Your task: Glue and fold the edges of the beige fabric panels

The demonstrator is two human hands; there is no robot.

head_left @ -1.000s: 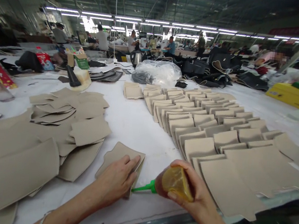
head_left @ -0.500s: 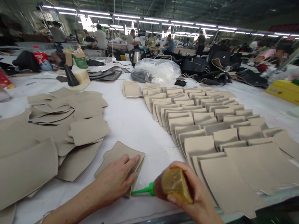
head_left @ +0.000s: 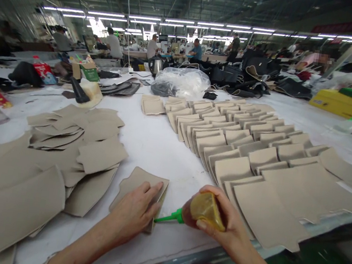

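Observation:
My left hand (head_left: 135, 207) rests on a beige leather-like piece (head_left: 134, 181), index finger stretched along its right side and thumb at the near edge, holding it against the table. A narrow layer or fold shows along that right edge. In my right hand (head_left: 224, 211) is a squeeze bottle (head_left: 206, 209) of amber liquid, tilted sideways with fingers wrapped round it. Its green nozzle (head_left: 169, 216) points left, the tip at the piece's near right corner, close to my left thumb. Whether liquid is flowing cannot be made out.
Loose beige pieces (head_left: 97, 156) lie heaped on the left. Overlapping rows of folded pieces (head_left: 232, 170) spread across the right. Behind stand a clear plastic bag (head_left: 183, 80), a kettle (head_left: 155, 65) and a yellow box (head_left: 346, 105). The table's front edge (head_left: 177, 261) runs close to me.
The whole view has shifted slightly left. Both hands, the piece and the bottle keep nearly the same positions relative to each other, nozzle tip still at the corner.

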